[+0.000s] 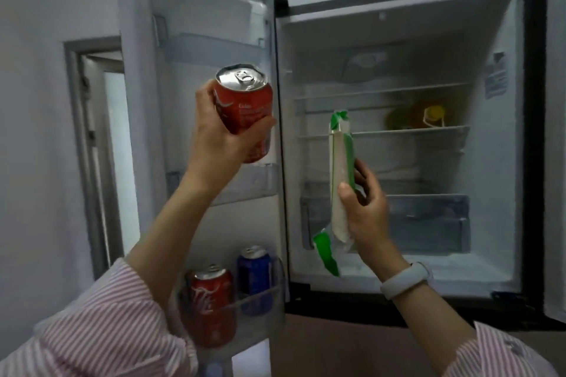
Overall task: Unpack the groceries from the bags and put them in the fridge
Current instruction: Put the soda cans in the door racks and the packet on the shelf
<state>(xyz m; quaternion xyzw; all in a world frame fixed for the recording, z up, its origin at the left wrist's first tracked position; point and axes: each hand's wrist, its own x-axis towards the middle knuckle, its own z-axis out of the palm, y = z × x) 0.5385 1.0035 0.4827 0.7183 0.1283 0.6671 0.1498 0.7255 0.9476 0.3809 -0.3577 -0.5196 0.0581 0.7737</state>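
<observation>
- While I stood at the open fridge (pixel 398 24), my left hand (pixel 220 135) was wrapped around a red soda can (pixel 245 113), held upright in front of the door's middle rack (pixel 245 184).
- My right hand (pixel 364 211) gripped a white and green packet (pixel 340 174) on edge, before the fridge's left wall, to the right of the can.
- Below my left hand, a red can (pixel 211 294) and a blue can (pixel 254 272) stood side by side in the bottom door bin (pixel 260 300).
- Beyond my right hand, yellowish bottles (pixel 428 115) sat blurred on a shelf (pixel 413 131), with a clear drawer (pixel 428 220) lower down.
- A pale band (pixel 404 280) circled my right wrist; striped sleeves (pixel 107 330) covered both forearms.
</observation>
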